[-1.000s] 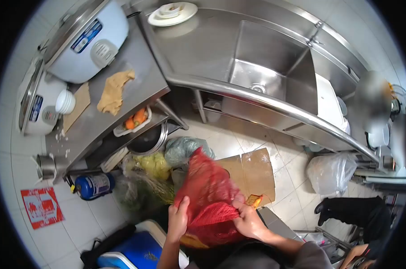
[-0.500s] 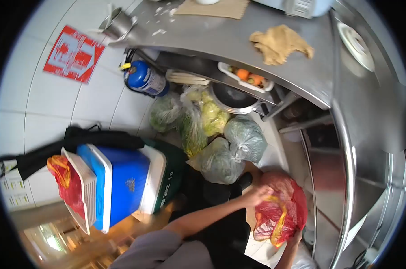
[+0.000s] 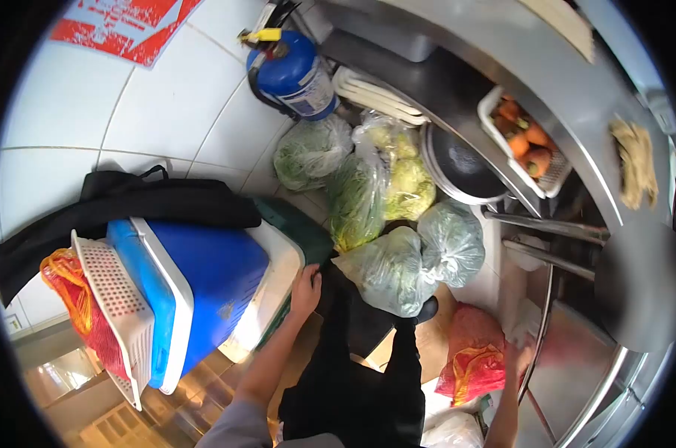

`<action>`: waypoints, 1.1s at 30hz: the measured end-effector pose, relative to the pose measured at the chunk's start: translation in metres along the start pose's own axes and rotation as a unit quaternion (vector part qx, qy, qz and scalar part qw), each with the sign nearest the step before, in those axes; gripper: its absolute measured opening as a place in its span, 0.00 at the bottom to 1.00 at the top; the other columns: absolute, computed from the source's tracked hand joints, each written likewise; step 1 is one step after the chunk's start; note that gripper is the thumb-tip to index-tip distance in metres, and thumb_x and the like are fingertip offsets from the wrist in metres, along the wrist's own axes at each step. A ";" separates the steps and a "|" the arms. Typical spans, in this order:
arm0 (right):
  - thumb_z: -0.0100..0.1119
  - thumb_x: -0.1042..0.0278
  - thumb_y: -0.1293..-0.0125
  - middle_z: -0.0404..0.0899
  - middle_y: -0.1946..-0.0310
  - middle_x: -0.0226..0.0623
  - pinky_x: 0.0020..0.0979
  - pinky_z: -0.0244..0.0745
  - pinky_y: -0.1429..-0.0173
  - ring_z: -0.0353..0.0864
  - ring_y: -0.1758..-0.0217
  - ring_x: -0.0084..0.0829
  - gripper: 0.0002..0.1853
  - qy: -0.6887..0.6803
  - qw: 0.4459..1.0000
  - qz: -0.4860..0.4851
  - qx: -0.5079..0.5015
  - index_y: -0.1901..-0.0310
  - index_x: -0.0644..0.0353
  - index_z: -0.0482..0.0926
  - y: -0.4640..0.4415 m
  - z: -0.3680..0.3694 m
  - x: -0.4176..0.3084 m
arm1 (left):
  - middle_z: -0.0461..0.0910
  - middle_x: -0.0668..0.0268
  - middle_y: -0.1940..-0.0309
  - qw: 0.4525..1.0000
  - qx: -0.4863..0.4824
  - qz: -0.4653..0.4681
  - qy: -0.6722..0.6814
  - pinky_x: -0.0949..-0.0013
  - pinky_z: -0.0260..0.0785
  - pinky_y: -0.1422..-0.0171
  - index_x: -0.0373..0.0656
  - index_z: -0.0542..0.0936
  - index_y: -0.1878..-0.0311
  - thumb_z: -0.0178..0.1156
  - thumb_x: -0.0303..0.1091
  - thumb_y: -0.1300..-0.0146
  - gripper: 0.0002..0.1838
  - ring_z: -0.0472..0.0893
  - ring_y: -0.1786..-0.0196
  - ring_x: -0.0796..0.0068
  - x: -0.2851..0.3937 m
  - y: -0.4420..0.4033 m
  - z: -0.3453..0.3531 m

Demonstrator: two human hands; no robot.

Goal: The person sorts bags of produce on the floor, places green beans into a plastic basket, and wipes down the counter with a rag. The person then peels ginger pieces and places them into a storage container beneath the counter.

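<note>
While left hand (image 3: 305, 293) half-curls by green box (image 3: 302, 228), right hand (image 3: 520, 355) flanks red mesh sack (image 3: 475, 340); grips unclear.

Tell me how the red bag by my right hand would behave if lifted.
The red bag would probably sag or fold, as its sides look thin and creased. It seems unlikely to roll, given its uneven shape. Its weight is hard to judge.

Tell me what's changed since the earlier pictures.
The red mesh bag, held up at first, is now lower, at the person's right side. The left hand has let go of it and moved leftward, beside the green box; the right hand is at the bag's side, its grip unclear. The blue box, plastic bags and fire extinguisher stayed put.
</note>
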State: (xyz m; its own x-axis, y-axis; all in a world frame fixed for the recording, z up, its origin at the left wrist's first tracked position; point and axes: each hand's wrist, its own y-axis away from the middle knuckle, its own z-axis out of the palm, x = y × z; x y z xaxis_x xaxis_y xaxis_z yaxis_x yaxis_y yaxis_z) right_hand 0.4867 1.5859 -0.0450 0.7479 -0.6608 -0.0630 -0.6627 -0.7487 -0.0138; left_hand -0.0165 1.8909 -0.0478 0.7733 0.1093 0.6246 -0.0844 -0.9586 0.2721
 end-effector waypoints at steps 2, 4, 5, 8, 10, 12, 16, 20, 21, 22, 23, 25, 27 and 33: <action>0.57 0.65 0.50 0.75 0.62 0.46 0.39 0.62 0.44 0.71 0.52 0.42 0.15 0.067 0.972 -0.025 -0.224 0.63 0.67 0.77 -0.034 0.022 -0.118 | 0.71 0.53 0.57 0.994 0.043 0.054 -0.091 0.59 0.61 0.47 0.40 0.71 0.54 0.53 0.32 0.44 0.14 0.71 0.51 0.56 -0.010 -0.041 -0.002; 0.57 0.62 0.49 0.72 0.54 0.47 0.38 0.56 0.38 0.66 0.46 0.43 0.18 -0.076 0.970 -0.081 -0.217 0.58 0.63 0.76 -0.042 0.078 -0.210 | 0.70 0.55 0.54 0.986 0.053 0.069 -0.144 0.57 0.56 0.43 0.42 0.69 0.52 0.54 0.34 0.44 0.17 0.67 0.46 0.57 -0.030 -0.061 -0.007; 0.57 0.63 0.49 0.68 0.49 0.50 0.40 0.54 0.37 0.62 0.43 0.45 0.20 -0.074 0.945 -0.094 -0.305 0.53 0.62 0.73 -0.053 0.096 -0.262 | 0.69 0.57 0.52 0.986 0.044 0.059 -0.152 0.55 0.53 0.41 0.43 0.68 0.50 0.54 0.35 0.45 0.19 0.65 0.44 0.57 -0.042 -0.070 -0.009; 0.58 0.69 0.53 0.64 0.47 0.54 0.42 0.54 0.38 0.60 0.43 0.50 0.23 -0.184 0.918 -0.255 -0.240 0.51 0.61 0.71 -0.074 0.189 -0.383 | 0.67 0.59 0.49 0.985 0.019 0.059 -0.160 0.53 0.48 0.38 0.45 0.68 0.48 0.54 0.39 0.46 0.21 0.61 0.39 0.58 -0.065 -0.080 -0.012; 0.58 0.69 0.53 0.65 0.48 0.51 0.42 0.58 0.41 0.62 0.45 0.50 0.25 -0.196 0.905 -0.271 -0.263 0.50 0.61 0.69 -0.100 0.225 -0.473 | 0.68 0.63 0.49 0.982 0.003 0.064 -0.179 0.51 0.45 0.37 0.47 0.67 0.47 0.57 0.42 0.51 0.25 0.60 0.38 0.60 -0.081 -0.079 -0.007; 0.59 0.71 0.52 0.62 0.48 0.54 0.43 0.61 0.43 0.62 0.45 0.51 0.27 -0.214 0.894 -0.306 -0.246 0.48 0.64 0.66 -0.128 0.249 -0.548 | 0.68 0.65 0.49 0.983 -0.002 0.044 -0.177 0.52 0.45 0.37 0.47 0.67 0.47 0.57 0.42 0.53 0.27 0.60 0.38 0.61 -0.081 -0.084 -0.005; 0.59 0.71 0.52 0.59 0.45 0.58 0.43 0.53 0.37 0.58 0.41 0.53 0.33 -0.271 0.892 -0.274 -0.238 0.44 0.72 0.59 -0.183 0.282 -0.669 | 0.68 0.67 0.48 0.985 -0.023 0.005 -0.173 0.53 0.46 0.37 0.49 0.68 0.47 0.58 0.45 0.56 0.29 0.60 0.38 0.63 -0.086 -0.085 -0.003; 0.65 0.56 0.55 0.62 0.45 0.53 0.39 0.52 0.36 0.55 0.37 0.49 0.46 -0.340 0.903 -0.177 -0.193 0.39 0.69 0.51 -0.214 0.362 -0.724 | 0.70 0.68 0.50 0.981 -0.062 -0.013 -0.183 0.52 0.50 0.38 0.50 0.70 0.48 0.57 0.46 0.56 0.28 0.62 0.39 0.66 -0.090 -0.088 -0.004; 0.66 0.53 0.56 0.69 0.50 0.49 0.37 0.55 0.37 0.59 0.39 0.48 0.45 -0.305 0.910 -0.120 -0.253 0.40 0.67 0.55 -0.212 0.361 -0.731 | 0.71 0.68 0.50 0.982 -0.056 -0.007 -0.180 0.53 0.51 0.38 0.50 0.71 0.49 0.58 0.46 0.55 0.27 0.62 0.39 0.66 -0.092 -0.088 -0.003; 0.66 0.51 0.56 0.70 0.50 0.47 0.38 0.55 0.37 0.59 0.39 0.47 0.44 -0.250 0.915 -0.136 -0.285 0.41 0.65 0.57 -0.204 0.358 -0.733 | 0.71 0.69 0.51 0.983 -0.054 0.000 -0.174 0.53 0.51 0.38 0.50 0.72 0.49 0.58 0.46 0.55 0.27 0.63 0.39 0.67 -0.094 -0.087 -0.003; 0.65 0.49 0.55 0.70 0.51 0.45 0.38 0.55 0.38 0.58 0.39 0.46 0.43 -0.193 0.918 -0.151 -0.311 0.41 0.64 0.58 -0.198 0.349 -0.730 | 0.71 0.69 0.51 0.983 -0.047 0.006 -0.176 0.53 0.52 0.38 0.50 0.72 0.50 0.58 0.46 0.55 0.26 0.63 0.39 0.67 -0.095 -0.088 -0.003; 0.63 0.46 0.54 0.72 0.52 0.41 0.39 0.56 0.38 0.58 0.39 0.44 0.39 -0.062 0.917 -0.225 -0.325 0.43 0.61 0.62 -0.190 0.339 -0.731 | 0.72 0.69 0.51 0.983 -0.036 0.018 -0.177 0.54 0.53 0.39 0.50 0.73 0.51 0.58 0.46 0.55 0.25 0.64 0.40 0.68 -0.094 -0.088 -0.004; 0.60 0.45 0.51 0.72 0.53 0.38 0.40 0.57 0.39 0.58 0.39 0.42 0.35 0.084 0.892 -0.334 -0.291 0.46 0.59 0.67 -0.187 0.333 -0.731 | 0.72 0.69 0.52 0.983 -0.034 0.019 -0.180 0.54 0.53 0.39 0.50 0.74 0.51 0.58 0.45 0.56 0.25 0.65 0.40 0.69 -0.093 -0.087 -0.004; 0.53 0.50 0.50 0.77 0.64 0.43 0.39 0.64 0.46 0.69 0.49 0.45 0.18 -0.101 0.873 -0.392 -0.272 0.70 0.56 0.82 -0.161 0.322 -0.713 | 0.71 0.69 0.52 0.983 -0.030 0.019 -0.178 0.52 0.52 0.39 0.50 0.72 0.51 0.58 0.43 0.56 0.25 0.63 0.39 0.66 -0.095 -0.084 -0.002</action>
State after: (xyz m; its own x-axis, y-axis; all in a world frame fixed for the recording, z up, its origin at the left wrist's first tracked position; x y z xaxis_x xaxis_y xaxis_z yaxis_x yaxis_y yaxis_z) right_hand 0.0482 2.1948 -0.3191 0.9053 0.0472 -0.4221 0.2068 -0.9170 0.3410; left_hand -0.0838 1.9612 -0.1282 0.9387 -0.0358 0.3430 -0.1463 -0.9420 0.3019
